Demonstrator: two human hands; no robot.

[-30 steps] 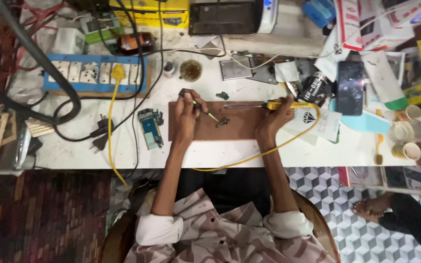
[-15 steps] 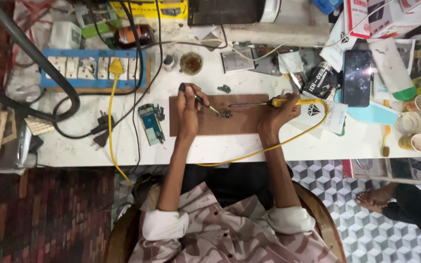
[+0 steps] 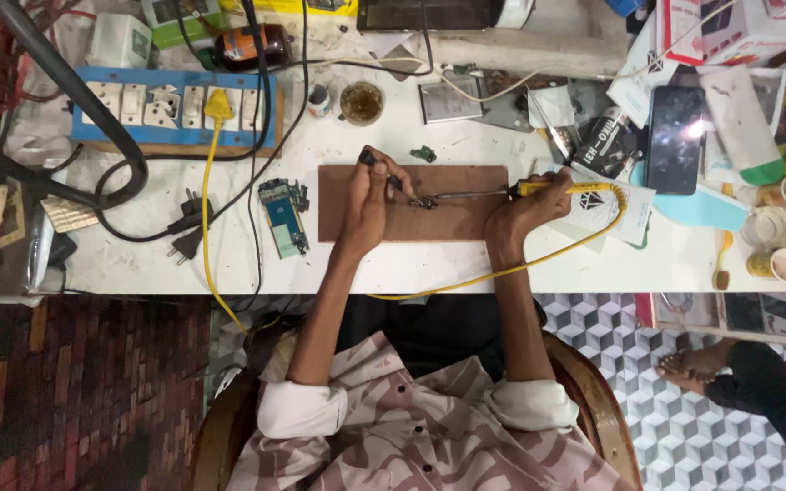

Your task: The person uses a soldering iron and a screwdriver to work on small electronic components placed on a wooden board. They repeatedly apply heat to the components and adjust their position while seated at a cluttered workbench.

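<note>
Here the right hand (image 3: 525, 207) clasps a yellow soldering iron (image 3: 511, 191) lying crosswise, tip leftward; left hand (image 3: 370, 195) pinches tweezers (image 3: 393, 180).

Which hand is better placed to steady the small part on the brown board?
Probably the left. The left hand holds a thin tool whose tip meets the small part on the brown board. The right hand is occupied gripping the yellow-handled soldering iron.

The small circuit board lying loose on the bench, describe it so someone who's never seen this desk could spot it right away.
Start at the brown wooden board in the middle of the white workbench. Just off its left edge, beside the left hand, lies the small circuit board. It is the only flat blue-and-green rectangle there, next to the black plug.
</note>
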